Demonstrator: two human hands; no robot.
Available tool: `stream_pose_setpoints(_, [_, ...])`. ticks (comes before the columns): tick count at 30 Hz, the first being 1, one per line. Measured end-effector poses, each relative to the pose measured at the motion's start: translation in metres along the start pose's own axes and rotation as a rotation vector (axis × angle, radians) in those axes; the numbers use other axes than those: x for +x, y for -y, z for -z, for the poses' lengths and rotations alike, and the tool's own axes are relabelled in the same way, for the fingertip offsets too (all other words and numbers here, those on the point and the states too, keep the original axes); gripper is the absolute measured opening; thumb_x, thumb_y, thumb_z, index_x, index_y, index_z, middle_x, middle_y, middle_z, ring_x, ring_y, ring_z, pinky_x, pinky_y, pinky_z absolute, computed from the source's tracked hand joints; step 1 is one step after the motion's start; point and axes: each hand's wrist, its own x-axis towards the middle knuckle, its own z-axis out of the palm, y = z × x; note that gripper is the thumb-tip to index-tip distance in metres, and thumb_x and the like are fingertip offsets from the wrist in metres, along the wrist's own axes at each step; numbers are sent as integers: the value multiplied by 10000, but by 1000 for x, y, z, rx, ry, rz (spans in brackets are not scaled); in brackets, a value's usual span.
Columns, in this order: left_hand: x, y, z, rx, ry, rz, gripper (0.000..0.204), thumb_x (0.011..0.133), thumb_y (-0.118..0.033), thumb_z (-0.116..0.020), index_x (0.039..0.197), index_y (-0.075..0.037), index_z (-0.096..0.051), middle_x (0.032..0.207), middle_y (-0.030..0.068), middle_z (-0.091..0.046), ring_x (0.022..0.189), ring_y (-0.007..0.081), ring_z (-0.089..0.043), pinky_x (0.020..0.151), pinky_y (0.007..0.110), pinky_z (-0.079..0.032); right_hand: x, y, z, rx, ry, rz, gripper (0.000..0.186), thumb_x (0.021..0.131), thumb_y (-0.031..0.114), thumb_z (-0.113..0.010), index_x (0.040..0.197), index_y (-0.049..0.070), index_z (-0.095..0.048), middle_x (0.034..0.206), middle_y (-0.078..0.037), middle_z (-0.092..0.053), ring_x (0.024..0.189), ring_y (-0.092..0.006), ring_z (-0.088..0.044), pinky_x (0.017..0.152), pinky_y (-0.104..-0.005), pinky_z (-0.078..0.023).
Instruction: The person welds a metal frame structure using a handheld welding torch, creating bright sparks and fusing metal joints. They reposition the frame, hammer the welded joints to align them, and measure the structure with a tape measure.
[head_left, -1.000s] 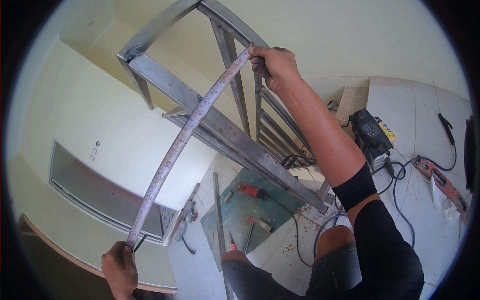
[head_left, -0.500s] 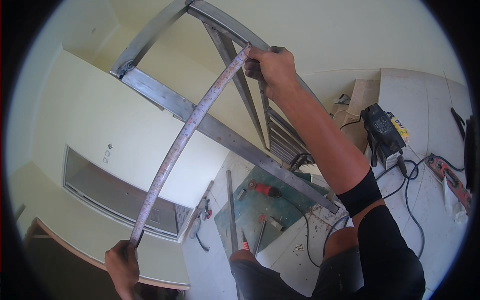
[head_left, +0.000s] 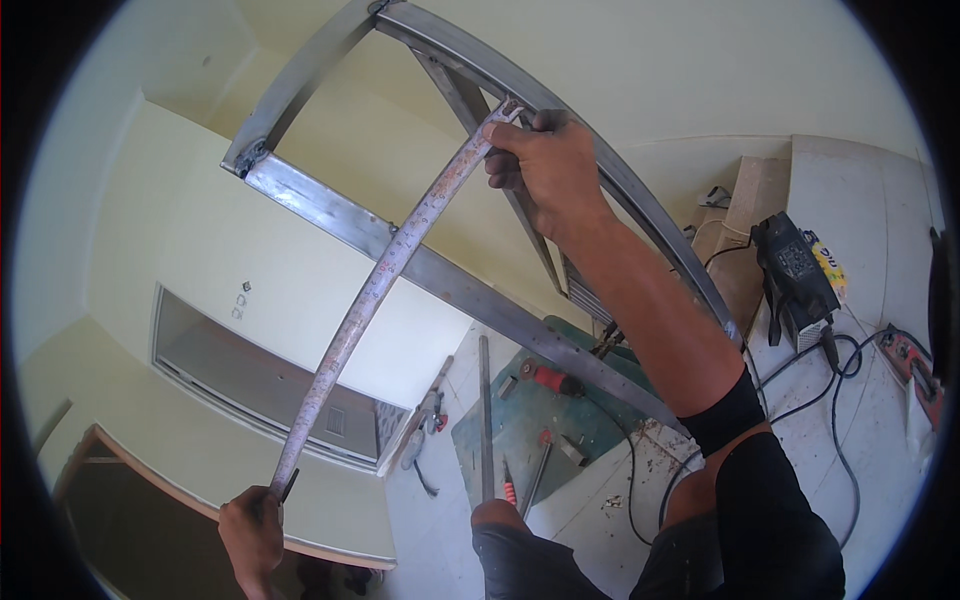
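Note:
A worn, pale measuring tape blade (head_left: 362, 305) runs slantwise between my hands. My right hand (head_left: 548, 175) pinches it just below its hooked upper end, which lies at the curved upper bar (head_left: 470, 60) of a bare steel frame (head_left: 480, 297). Lower left, my left hand (head_left: 252, 530) is closed around the other end of the blade. A thin dark object (head_left: 290, 485) sticks up beside those fingers; I cannot make out what it is. Midway, the blade crosses over the frame's straight lower bar. Any tape case is hidden.
On the floor, a green mat (head_left: 480, 440) carries a red angle grinder (head_left: 550, 378) and metal offcuts. A long steel bar (head_left: 487, 420) lies across it. To the right stands a black welding machine (head_left: 795, 270) with cables, near a red tool (head_left: 905, 360). A white cabinet (head_left: 270, 250) stands at left.
The whole view has shifted, so the frame and floor things sit farther right. My right fingers now sit slightly below the blade's hooked end, which shows past the thumb. Both hands keep their hold.

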Motion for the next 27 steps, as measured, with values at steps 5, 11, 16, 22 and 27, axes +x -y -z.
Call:
stream_pose_setpoints(5, [-2, -11, 1, 28, 25, 19, 178, 826, -132, -579, 826, -4, -703, 655, 190, -635, 658, 386, -650, 640, 435, -504, 10, -4, 3, 68, 4, 13, 470, 822, -23, -687, 1131, -85, -338, 838, -186, -642, 586, -201, -631, 507, -309, -525])
stream_pose_setpoints(11, [-2, -15, 0, -8, 64, 14, 179, 830, -134, -577, 804, 0, -693, 632, 184, -625, 625, 380, -641, 621, 433, -496, 9, -1, 6, 67, 7, 6, 453, 820, -31, -684, 1109, -62, -336, 826, -185, -638, 571, -205, -627, 494, -311, -511])
stream_pose_setpoints(16, [-1, -4, -8, -8, 29, -39, 188, 832, -135, -576, 801, 11, -690, 624, 187, -621, 611, 379, -635, 610, 432, -491, 9, -6, 8, 83, 21, 22, 429, 819, -35, -682, 1080, -44, -342, 818, -188, -634, 563, -200, -623, 489, -310, -509])
stream_pose_setpoints(22, [5, -5, -10, -36, 66, -31, 199, 840, -146, -579, 802, 13, -692, 626, 193, -621, 600, 375, -631, 606, 430, -486, 11, 0, -2, 22, 17, 38, 440, 812, -29, -691, 1108, -79, -369, 780, -182, -635, 549, -198, -618, 480, -306, -513])
stream_pose_setpoints(27, [-16, -5, -22, -166, 205, -54, 227, 847, -144, -565, 830, 53, -679, 634, 187, -623, 593, 279, -626, 592, 385, -471, -4, -10, 31, 9, 28, 40, 423, 801, 16, -726, 1080, -112, -436, 742, -155, -634, 542, -194, -614, 478, -305, -514])
